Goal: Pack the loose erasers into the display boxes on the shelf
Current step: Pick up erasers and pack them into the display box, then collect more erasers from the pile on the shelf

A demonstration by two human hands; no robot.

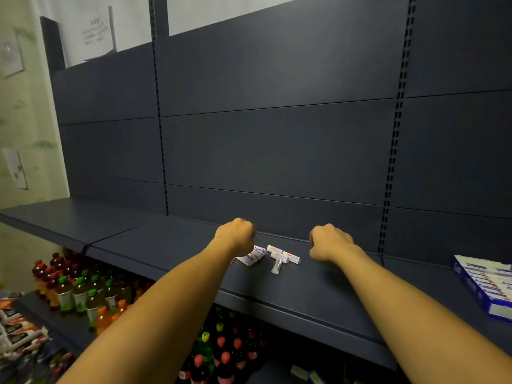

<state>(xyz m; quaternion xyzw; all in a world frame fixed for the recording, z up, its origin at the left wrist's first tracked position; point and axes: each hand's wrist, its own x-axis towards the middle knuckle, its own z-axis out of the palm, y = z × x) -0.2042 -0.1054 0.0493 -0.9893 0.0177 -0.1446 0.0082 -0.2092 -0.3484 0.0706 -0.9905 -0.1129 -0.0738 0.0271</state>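
Several loose white erasers with red and blue sleeves lie in a small heap on the dark shelf. My left hand hovers at the heap's left end with its fingers curled under; its knuckles cover the nearest erasers, and I cannot see whether it grips one. My right hand sits just right of the heap, curled into a fist, with nothing showing in it. A blue and white display box holding rows of erasers lies at the shelf's right end, well away from both hands.
The dark back panel rises right behind the hands. Below the shelf stand rows of drink bottles, and more bottles stand under my arms. Snack packs fill the lower left corner.
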